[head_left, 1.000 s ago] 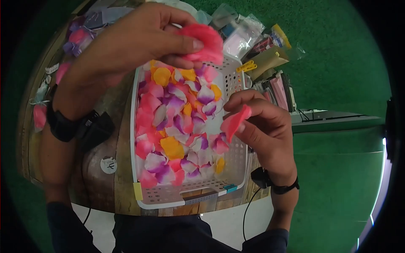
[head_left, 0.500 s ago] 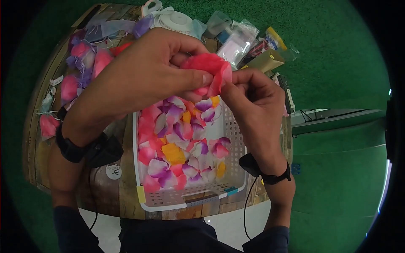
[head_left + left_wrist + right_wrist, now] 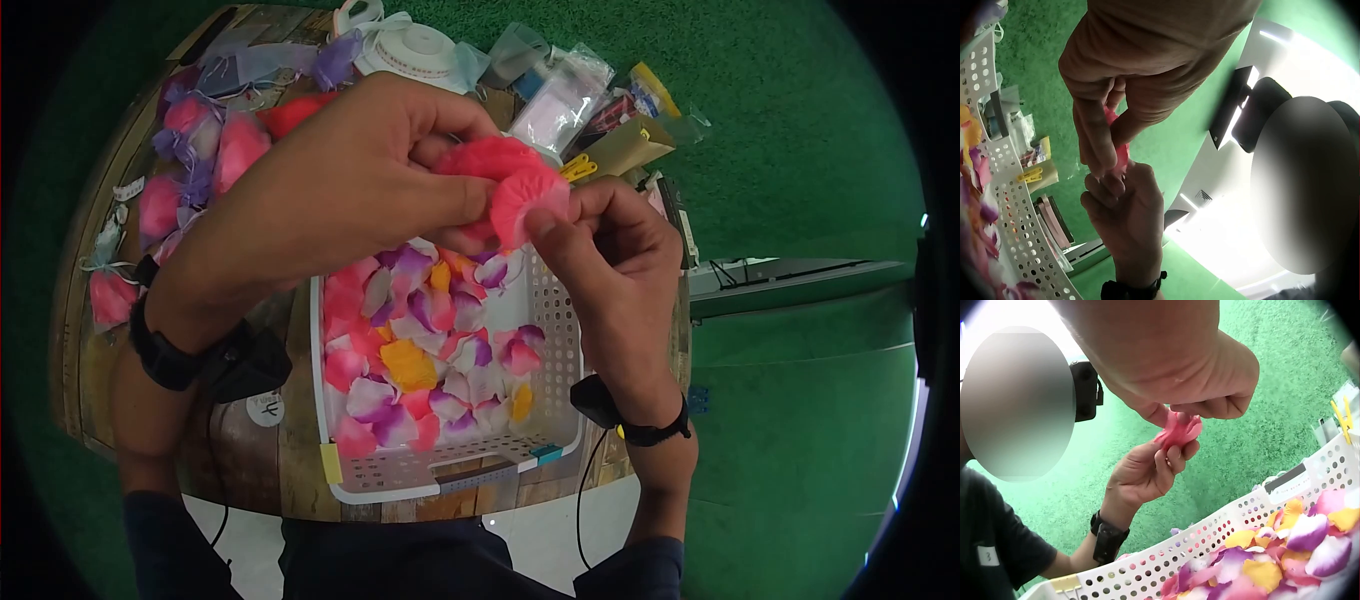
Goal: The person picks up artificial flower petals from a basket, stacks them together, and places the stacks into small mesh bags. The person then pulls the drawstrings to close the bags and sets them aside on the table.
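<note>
My left hand holds a bunch of bright pink artificial petals between thumb and fingers, raised over the far part of a white plastic basket. From the other side, my right hand pinches a lighter pink petal by its edge, thumb in front, flat against the bunch. In the right wrist view the pink petals sit between both hands' fingertips. The left wrist view shows only a sliver of pink, mostly hidden by fingers. Loose petals in pink, purple-white and orange fill much of the basket.
Purple mesh pouches with pink contents lie along the table's left side. Behind the basket are a ribbon roll, clear plastic packets and a brown envelope. A yellow clip sits at the basket's far right rim.
My right hand has moved up and left, bringing its pink petal to the bunch in my left hand. The left hand has come lower in view; lately the petal has turned flat toward the camera.
</note>
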Demonstrator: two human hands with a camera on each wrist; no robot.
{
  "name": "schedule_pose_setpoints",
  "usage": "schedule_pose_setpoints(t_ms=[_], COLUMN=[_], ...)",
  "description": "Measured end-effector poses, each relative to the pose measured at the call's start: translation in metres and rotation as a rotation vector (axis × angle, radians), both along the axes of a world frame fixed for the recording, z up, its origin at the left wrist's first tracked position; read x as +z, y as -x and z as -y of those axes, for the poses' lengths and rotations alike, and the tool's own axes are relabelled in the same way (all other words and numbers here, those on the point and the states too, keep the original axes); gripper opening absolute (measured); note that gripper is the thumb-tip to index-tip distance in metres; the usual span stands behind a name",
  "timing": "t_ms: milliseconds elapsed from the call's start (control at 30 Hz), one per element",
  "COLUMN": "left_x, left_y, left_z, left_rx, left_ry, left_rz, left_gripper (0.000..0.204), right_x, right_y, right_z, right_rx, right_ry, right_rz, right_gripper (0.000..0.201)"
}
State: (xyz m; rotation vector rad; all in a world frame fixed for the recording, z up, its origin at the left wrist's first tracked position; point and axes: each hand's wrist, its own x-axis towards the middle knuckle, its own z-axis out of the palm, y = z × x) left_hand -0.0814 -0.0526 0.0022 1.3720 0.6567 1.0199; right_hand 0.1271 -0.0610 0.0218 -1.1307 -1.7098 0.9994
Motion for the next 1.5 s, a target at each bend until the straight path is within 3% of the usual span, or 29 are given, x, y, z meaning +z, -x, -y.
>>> schedule_pose_setpoints(t_ms=[367,567,633,667,833,1067,1333,1500], left_x=[-0.007,-0.004,-0.004,-0.005,-0.008,0.000,0.000,0.002], left_y=[-0.005,-0.004,-0.003,-0.003,-0.003,-0.005,-0.004,-0.007], left_z=[0.000,0.000,0.000,0.000,0.001,0.003,0.006,0.007], left_rx=[-0.029,-0.051,-0.095,-0.095,-0.127,-0.172,-0.071,-0.074], left_ry=[-0.006,0.026,0.014,0.015,0.049,0.048,0.028,0.030], left_rz=[0.031,-0.027,-0.045,-0.045,0.069,-0.085,-0.022,-0.056], left_gripper=[0.024,0.025,0.027,0.027,0.031,0.032,0.027,0.026], right_x=[-0.005,-0.012,-0.017,-0.016,-0.017,-0.017,-0.014,-0.016], right_y=[0.001,-0.011,-0.016,-0.014,-0.003,-0.007,-0.003,-0.005], right_z=[-0.004,-0.007,-0.013,-0.012,-0.010,-0.006,0.000,0.001], right_rx=[-0.041,-0.021,0.070,0.071,0.102,0.119,0.064,0.091], right_ry=[0.031,-0.120,-0.393,-0.391,-0.319,-0.353,-0.114,-0.221], right_rz=[-0.020,0.147,0.244,0.245,0.007,0.124,-0.193,-0.145], right_gripper=[0.012,0.009,0.011,0.011,0.016,0.015,0.020,0.022])
